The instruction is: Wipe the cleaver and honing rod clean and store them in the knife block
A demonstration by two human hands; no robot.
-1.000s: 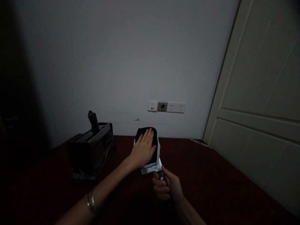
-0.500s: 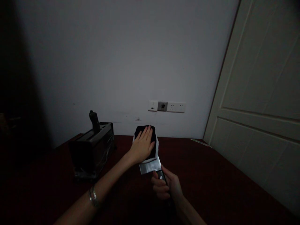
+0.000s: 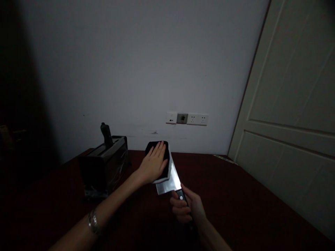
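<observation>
Dimly lit: broad shiny cleaver (image 3: 169, 183), black handle, under dark cloth (image 3: 159, 158).

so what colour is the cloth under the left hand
Black cloth, clearest in the head view.

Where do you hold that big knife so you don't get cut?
By the dark handle, coming from the near end, as the right hand does. The handle points back toward the person, while the wide bare blade points away and lies under the cloth and the left hand.
</observation>
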